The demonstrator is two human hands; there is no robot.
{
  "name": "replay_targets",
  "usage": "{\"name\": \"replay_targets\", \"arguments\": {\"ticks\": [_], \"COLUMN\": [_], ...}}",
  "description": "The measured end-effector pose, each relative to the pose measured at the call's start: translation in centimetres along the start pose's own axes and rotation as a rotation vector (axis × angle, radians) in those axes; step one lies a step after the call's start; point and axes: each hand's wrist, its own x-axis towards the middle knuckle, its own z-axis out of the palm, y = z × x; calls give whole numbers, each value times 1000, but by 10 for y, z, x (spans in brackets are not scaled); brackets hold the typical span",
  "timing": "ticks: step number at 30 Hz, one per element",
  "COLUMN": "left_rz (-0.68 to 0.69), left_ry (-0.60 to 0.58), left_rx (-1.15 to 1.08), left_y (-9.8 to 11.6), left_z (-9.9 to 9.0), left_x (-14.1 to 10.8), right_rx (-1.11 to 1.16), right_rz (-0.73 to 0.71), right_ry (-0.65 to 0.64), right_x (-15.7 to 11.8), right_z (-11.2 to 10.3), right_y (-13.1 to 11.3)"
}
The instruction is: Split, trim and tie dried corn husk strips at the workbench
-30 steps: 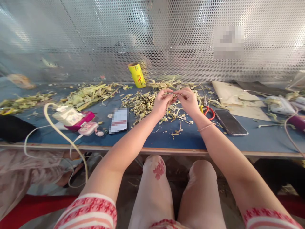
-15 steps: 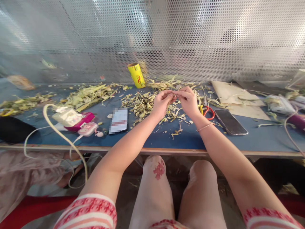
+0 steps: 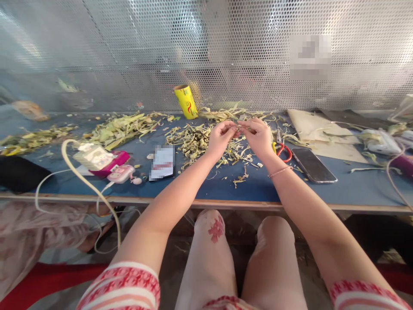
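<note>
Over the heap of pale yellow-green, curled plant scraps [image 3: 193, 144], the left hand [image 3: 221, 137] and right hand [image 3: 259, 135] pinch a tiny, indistinct piece [image 3: 238, 125].

Blue table [image 3: 222, 192] carrying plant pieces [image 3: 190, 140] (heaped), phone [image 3: 313, 165]

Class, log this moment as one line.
left hand, right hand: close together | anything held: unclear | nearby: plant scraps, dark phone

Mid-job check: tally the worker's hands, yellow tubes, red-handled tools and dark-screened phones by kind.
Left hand and right hand: 2
Yellow tube: 1
Red-handled tool: 1
Dark-screened phone: 1
Total: 5, leaving out the plant scraps, too many to count
</note>
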Motion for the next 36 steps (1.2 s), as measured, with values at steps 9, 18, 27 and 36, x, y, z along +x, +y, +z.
{"name": "replay_targets", "arguments": {"ticks": [9,18,27,36], "left_rz": [-166,-253,-243,-254], "left_ry": [71,131,137,115], "left_rx": [-186,-220,-265,-276], "left_y": [8,11,10,8], "left_z": [6,9,9,7], "left_x": [-3,-1,-1,0], "right_rx": [-51,-45,-88,-132], "right_rz": [18,34,-36,-48], "right_ry": [-31,-19,-10,-12], "right_x": [0,0,-1,-1], "right_z": [-1,0,-2,-2], "right_y": [-3,-4,-4,-2]}}
